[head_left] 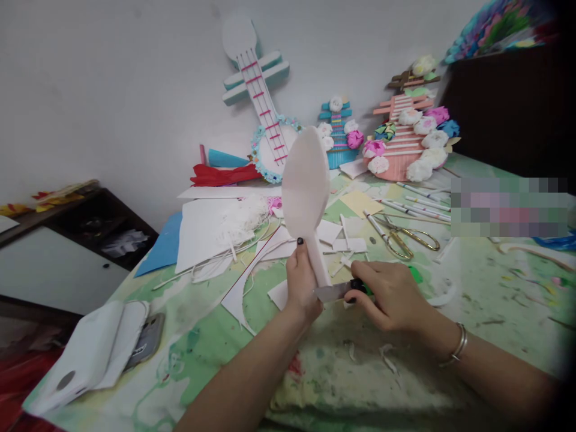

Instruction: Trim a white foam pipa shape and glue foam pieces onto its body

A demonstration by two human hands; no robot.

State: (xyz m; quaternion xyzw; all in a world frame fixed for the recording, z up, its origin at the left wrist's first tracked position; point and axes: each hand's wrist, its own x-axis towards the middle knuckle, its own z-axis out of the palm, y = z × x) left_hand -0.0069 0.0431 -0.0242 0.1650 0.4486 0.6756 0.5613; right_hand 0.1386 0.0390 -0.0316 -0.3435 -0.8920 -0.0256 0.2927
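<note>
A white spoon-shaped foam board piece [306, 183] stands upright at the middle of the view, its oval end up and its narrow neck down. My left hand [302, 282] is closed around the neck, the thumb lying along it. In my right hand [389, 294] is a utility knife [335, 292] with a green body, mostly hidden by the fingers. Its blade points left and lies at the lower end of the neck, close to my left hand. Whether the blade is cutting in, I cannot tell. White offcuts [279, 294] lie on the table behind.
Gold-handled scissors [405, 235] and several markers [423, 207] lie at the right. White string [247, 222] sits on paper at the left. Decorated instrument models [270, 132] lean against the wall. A phone [146, 342] is partly under a white case at the front left.
</note>
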